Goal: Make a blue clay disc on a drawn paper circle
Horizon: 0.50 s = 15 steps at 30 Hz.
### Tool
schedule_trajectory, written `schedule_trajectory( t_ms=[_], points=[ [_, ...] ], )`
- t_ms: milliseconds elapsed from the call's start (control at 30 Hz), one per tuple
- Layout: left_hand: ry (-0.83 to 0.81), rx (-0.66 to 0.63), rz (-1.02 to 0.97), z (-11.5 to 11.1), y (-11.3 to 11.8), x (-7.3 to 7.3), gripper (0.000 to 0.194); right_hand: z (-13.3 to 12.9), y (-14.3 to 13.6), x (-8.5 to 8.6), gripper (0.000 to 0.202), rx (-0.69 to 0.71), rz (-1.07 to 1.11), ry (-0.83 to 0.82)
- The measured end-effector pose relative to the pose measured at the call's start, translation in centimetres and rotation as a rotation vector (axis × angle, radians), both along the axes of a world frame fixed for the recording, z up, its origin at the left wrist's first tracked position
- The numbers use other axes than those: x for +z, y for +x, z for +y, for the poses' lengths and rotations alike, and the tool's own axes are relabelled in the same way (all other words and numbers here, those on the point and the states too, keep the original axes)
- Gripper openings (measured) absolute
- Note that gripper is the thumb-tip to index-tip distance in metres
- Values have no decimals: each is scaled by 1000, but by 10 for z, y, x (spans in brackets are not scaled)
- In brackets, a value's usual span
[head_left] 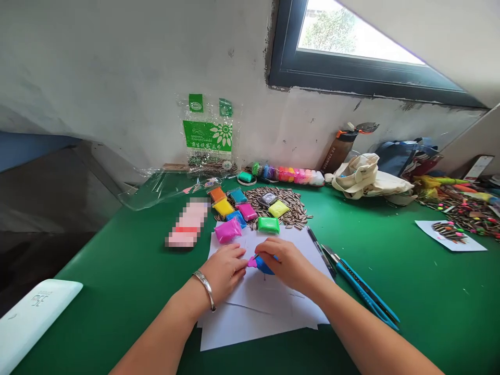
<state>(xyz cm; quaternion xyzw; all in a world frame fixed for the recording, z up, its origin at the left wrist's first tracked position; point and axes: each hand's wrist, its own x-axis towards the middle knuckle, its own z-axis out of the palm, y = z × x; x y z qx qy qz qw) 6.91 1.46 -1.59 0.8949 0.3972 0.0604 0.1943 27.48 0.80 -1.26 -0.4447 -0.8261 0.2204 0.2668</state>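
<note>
My left hand point(226, 268) lies low on the white paper point(219, 333), fingers stretched out, the tips touching a small pink piece of modelling clay point(252, 262). This pink piece joins a blue clay shape point(264, 265), partly hidden behind my right hand point(284, 262). The thumb and fingers of that hand are pinched over the clay on a small dark thing point(255, 256), too small to name surely. Beyond both hands lie packets of clay, among them a magenta packet point(228, 230) and a green packet point(269, 225), partly over a heap of sunflower seeds point(295, 203).
Right of the paper lie a black pen point(320, 250) and blue-handled tweezers point(367, 289). A white device point(39, 317) stands at the left edge. Along the wall are a clear bag point(209, 138), a brown bottle point(339, 148) and a cloth bag point(363, 177). A seed-covered card point(451, 237) lies far right.
</note>
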Motion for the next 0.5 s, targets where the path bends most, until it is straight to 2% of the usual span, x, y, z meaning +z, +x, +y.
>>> schedule_trajectory(
  t_ms=[200,500],
  points=[
    [-15,-26,33,2,3,3,31,-2,-10,-19,17,130,-185,115],
    [21,-20,7,2,3,-2,25,0,-14,-28,16,154,-338,311]
  ],
)
